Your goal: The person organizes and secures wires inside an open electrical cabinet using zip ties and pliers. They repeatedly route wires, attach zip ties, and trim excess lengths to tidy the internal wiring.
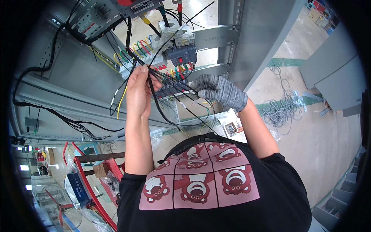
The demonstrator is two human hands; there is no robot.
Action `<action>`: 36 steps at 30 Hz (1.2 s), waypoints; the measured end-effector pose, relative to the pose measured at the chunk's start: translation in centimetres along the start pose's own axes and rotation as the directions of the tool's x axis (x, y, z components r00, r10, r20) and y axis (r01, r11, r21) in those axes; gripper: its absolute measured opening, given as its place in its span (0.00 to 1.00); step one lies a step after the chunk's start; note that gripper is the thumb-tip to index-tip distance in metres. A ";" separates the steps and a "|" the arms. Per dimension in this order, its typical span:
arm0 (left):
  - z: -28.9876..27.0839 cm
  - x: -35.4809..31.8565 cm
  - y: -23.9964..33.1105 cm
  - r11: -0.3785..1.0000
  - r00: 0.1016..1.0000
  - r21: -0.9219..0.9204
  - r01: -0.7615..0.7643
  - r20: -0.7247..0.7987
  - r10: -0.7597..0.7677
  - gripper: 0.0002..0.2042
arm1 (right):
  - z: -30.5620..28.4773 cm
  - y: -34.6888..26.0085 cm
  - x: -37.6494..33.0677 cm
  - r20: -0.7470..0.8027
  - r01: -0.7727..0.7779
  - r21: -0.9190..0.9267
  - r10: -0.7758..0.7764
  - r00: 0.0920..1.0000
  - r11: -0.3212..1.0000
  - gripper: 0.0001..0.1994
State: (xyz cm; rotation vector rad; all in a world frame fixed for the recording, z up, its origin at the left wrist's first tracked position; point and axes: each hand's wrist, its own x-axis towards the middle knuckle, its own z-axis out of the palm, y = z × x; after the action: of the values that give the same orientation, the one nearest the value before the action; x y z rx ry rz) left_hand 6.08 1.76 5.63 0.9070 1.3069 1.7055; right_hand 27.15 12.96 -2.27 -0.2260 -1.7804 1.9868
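While left hand (138, 91) pinches the black wire bundle (170, 83) closed-grip, gloved right hand (218, 91) grips its strands; sorting step, next likely routing to breakers (176, 48).

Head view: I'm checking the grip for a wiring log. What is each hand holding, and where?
The bare left hand pinches a bundle of thin black wires near its gathered end. The gloved right hand grips the same wires farther along.

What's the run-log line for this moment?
left hand: bare, pinching black wires | right hand: grey glove, gripping same wires | wires run to breakers in open grey cabinet
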 end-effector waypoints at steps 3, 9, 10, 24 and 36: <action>0.1 0.0 0.0 1.000 1.000 -0.007 0.006 -0.004 -0.006 0.11 | -0.1 0.1 0.0 0.041 0.021 -0.154 -0.015 0.999 0.988 0.16; -0.3 0.1 -0.2 1.000 1.000 -0.014 0.008 -0.002 -0.008 0.11 | 0.4 0.3 -0.1 0.089 -0.065 -0.075 0.071 0.993 0.995 0.19; -0.3 0.1 -0.3 1.000 1.000 -0.013 0.008 -0.001 -0.008 0.11 | 0.4 0.3 -0.1 0.094 -0.051 -0.115 0.062 0.994 0.992 0.19; 0.0 0.1 -0.2 0.999 1.000 0.028 0.015 -0.007 -0.015 0.11 | 1.4 -0.4 0.2 0.059 -0.074 0.043 0.071 0.996 0.996 0.19; -0.2 0.3 -1.0 0.994 0.997 0.106 0.034 -0.079 -0.026 0.11 | 3.1 -2.1 0.8 0.057 -0.152 0.022 0.151 0.987 0.988 0.18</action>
State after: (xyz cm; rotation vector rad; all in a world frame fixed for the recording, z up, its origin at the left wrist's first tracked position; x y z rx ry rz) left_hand 5.92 2.10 4.64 0.8860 1.4686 1.6748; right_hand 25.60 10.65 0.39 -0.3087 -1.8181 2.1403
